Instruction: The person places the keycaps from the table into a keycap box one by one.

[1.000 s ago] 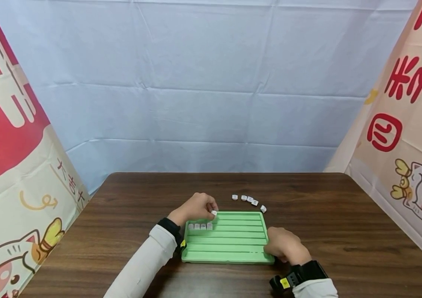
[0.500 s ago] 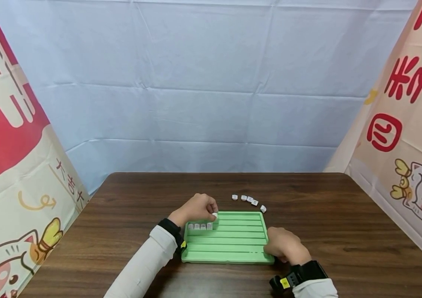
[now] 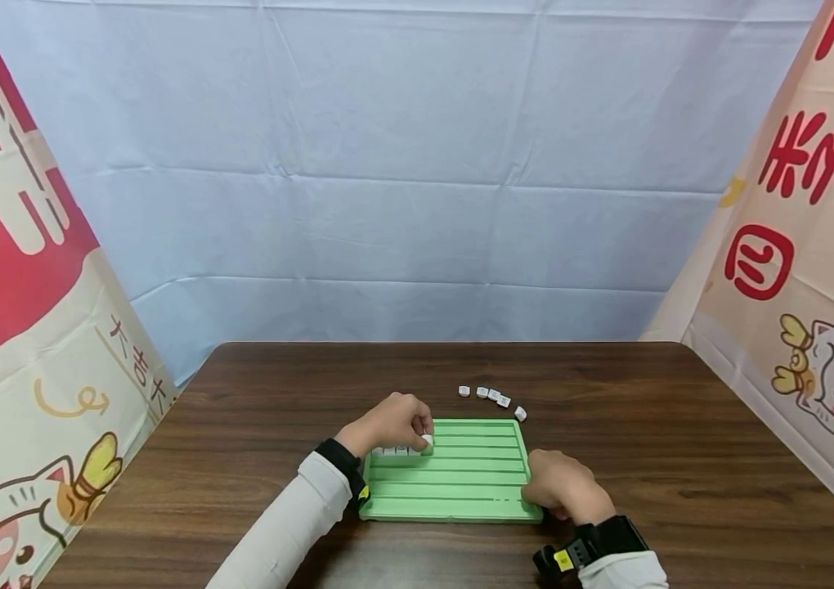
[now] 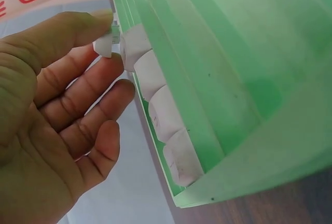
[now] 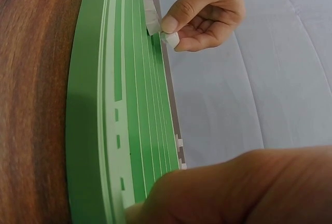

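1. Pinching a small white tile (image 3: pixel 427 441) between thumb and forefinger, the left hand (image 3: pixel 390 423) holds it over the green grooved tray (image 3: pixel 461 491), at the right end of the row of tiles (image 3: pixel 395 451) standing in a far groove.
2. Its other fingers (image 4: pixel 98 115) are loosely curled and hold nothing.
3. The right hand (image 3: pixel 562 484) rests on the tray's near right corner, fingers bent over the rim; it appears to steady the tray.
4. Step in hand, as judged: seating the held tile next to the last one in the row. The next move calls for lowering it squarely into the groove, flush against its neighbour, without tipping those that stand.
5. Count in the groove: the left wrist view shows four seated tiles (image 4: pixel 155 99); the held one would be the fifth.
6. Count outside the tray: five loose tiles (image 3: pixel 494 397) lie on the wooden table (image 3: pixel 682 458), in a short curved line just beyond the tray's far right corner.
7. One tray with several parallel grooves; two hands.
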A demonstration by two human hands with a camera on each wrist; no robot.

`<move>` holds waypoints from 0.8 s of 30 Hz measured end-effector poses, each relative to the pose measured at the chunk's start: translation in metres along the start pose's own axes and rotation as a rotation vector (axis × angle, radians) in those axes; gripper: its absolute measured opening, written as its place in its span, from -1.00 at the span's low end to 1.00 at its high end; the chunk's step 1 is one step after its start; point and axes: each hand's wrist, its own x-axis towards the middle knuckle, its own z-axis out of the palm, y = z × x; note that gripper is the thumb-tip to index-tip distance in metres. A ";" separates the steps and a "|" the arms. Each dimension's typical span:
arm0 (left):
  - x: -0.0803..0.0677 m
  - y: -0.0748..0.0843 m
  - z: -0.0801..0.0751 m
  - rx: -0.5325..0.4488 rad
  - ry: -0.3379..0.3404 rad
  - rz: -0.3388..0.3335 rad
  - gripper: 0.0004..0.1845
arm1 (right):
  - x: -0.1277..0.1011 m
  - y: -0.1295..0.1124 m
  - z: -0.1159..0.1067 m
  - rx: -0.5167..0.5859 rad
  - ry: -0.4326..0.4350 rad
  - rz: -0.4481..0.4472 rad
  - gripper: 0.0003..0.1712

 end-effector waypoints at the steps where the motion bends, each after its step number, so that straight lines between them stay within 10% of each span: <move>1: -0.001 0.001 0.000 0.008 -0.001 0.003 -0.92 | 0.000 0.000 0.000 0.003 -0.002 -0.001 -0.71; 24: -0.003 0.011 0.006 0.178 -0.022 0.009 -0.92 | -0.002 0.000 -0.001 0.021 -0.007 -0.001 -0.72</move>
